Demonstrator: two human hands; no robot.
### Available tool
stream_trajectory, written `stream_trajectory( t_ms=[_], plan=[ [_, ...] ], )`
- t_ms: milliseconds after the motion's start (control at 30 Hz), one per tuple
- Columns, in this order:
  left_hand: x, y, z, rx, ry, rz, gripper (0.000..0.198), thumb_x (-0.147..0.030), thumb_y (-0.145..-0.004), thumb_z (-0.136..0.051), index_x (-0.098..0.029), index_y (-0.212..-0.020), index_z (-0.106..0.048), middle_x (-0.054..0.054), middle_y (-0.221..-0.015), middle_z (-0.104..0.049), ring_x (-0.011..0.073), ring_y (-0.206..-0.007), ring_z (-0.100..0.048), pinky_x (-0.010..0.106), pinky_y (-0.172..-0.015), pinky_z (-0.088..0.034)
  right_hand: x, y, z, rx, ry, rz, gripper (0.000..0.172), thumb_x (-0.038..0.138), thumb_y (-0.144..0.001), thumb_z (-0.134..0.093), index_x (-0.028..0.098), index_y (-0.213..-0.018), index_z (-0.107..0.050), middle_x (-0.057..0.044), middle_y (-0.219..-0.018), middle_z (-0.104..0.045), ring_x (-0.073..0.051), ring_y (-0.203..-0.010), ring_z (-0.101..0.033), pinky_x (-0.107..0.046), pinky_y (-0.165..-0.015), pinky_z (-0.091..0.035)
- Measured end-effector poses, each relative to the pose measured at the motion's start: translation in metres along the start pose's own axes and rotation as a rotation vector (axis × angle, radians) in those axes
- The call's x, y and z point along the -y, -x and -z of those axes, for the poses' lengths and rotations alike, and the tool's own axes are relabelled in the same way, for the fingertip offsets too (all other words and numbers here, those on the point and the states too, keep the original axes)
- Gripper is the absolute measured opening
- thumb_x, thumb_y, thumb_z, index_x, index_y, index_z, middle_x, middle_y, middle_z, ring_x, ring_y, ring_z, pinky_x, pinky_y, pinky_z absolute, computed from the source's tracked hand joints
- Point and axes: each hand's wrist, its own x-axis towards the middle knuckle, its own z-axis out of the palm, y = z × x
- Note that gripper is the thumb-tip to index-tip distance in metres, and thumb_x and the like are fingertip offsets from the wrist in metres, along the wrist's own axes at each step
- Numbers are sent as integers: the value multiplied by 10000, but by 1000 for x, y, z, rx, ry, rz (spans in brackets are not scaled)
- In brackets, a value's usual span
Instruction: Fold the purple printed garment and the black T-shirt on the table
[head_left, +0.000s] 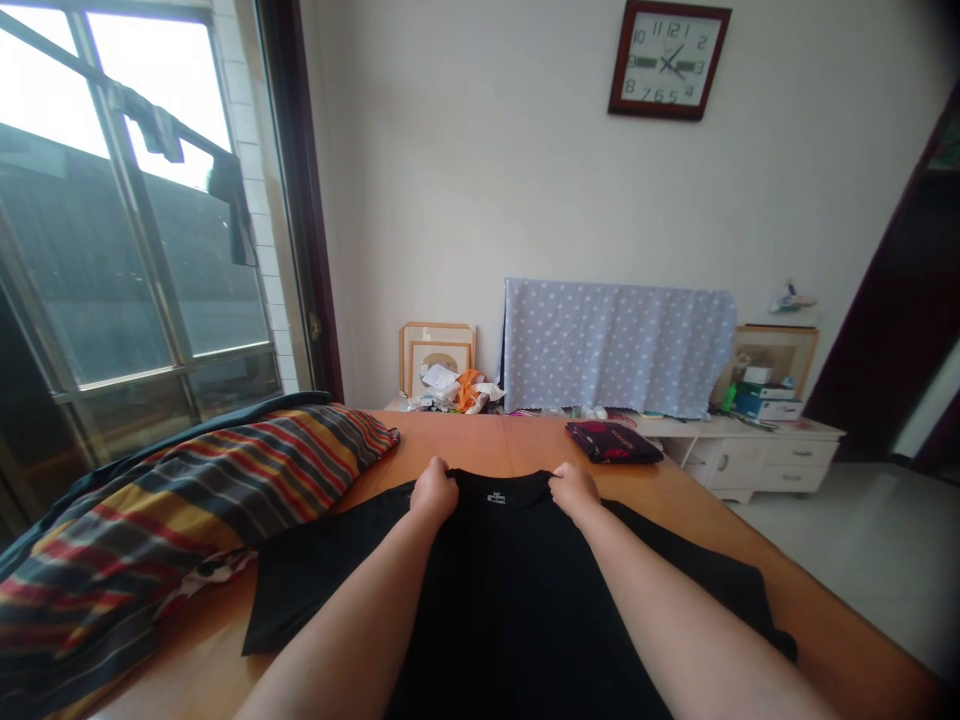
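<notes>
Orange wooden tabletop (450, 440) lies under a black T-shirt (510, 570) spread flat: the left hand (434, 490) and right hand (574, 492) each grip its collar edge, fingers apparently curled under the cloth. A striped quilt (187, 500) lies beside the left forearm; a folded dark cloth (613, 441) sits farther ahead.

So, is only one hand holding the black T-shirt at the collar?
No, the left hand and right hand both grip the black T-shirt at its collar.

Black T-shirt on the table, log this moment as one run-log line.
left hand: grips black T-shirt collar | right hand: grips collar | shirt: spread on orange table
</notes>
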Motion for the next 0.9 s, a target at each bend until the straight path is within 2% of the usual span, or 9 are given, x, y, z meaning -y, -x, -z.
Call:
stream_trajectory(
  t_ms=[100, 200, 333, 500, 633, 767, 900],
  plan=[
    [-1, 12, -5, 16, -20, -77, 603, -286, -868, -547, -230, -1430, -338, 107, -1298, -646, 232, -1199, -596, 312, -929, -444, -1, 7, -2, -45, 24, 6, 265, 238, -728, -648, 216, -990, -684, -88, -1017, -733, -224, -988, -666, -260, -773, -480],
    [-3, 30, -3, 36, -60, -146, 646, -320, -852, -574, -230, -1448, -341, 120, -1408, -569, 260, -1289, -524, 362, -1004, -405, 2, 17, -2, -52, 17, 28, 370, 249, -753, -634, 204, -1119, -670, -114, -1166, -698, -245, -1104, -636, -287, -875, -475],
    [-5, 66, 10, 44, -112, -218, 529, -385, -863, -555, -265, -1371, -469, 101, -1451, -524, 314, -1336, -460, 458, -1052, -363, 5, 41, 3, -24, -12, 65, 343, 275, -798, -600, 196, -1122, -681, -100, -1110, -718, -231, -1079, -656, -293, -904, -480],
    [1, 127, 29, 77, -167, -314, 412, -425, -871, -538, -289, -1257, -587, 77, -1348, -590, 303, -1265, -512, 454, -1041, -387, 7, 91, 14, 50, -59, 123, 343, 289, -809, -612, 188, -1130, -684, -93, -1073, -730, -213, -1028, -679, -288, -891, -496],
    [17, 172, 50, 40, -136, -326, 359, -404, -904, -506, -296, -1229, -615, 55, -1323, -608, 276, -1235, -539, 395, -996, -433, 10, 137, 27, 98, -90, 165, 332, 290, -818, -618, 176, -1121, -689, -109, -1115, -723, -224, -1061, -672, -307, -920, -494],
    [46, 204, 79, -101, -68, -289, 309, -347, -941, -468, -270, -1183, -644, 54, -1242, -651, 233, -1184, -574, 325, -989, -438, 15, 187, 41, 152, -191, 197, 303, 291, -822, -623, 196, -1098, -706, -101, -1132, -725, -232, -1080, -669, -322, -935, -495],
    [74, 236, 105, -217, -50, -182, 297, -324, -965, -421, -233, -1130, -651, 59, -1164, -685, 205, -1115, -607, 295, -980, -439, 16, 239, 50, 236, -251, 244, 312, 309, -829, -615, 194, -1102, -713, -98, -1119, -729, -232, -1075, -670, -338, -949, -494]
  ],
)
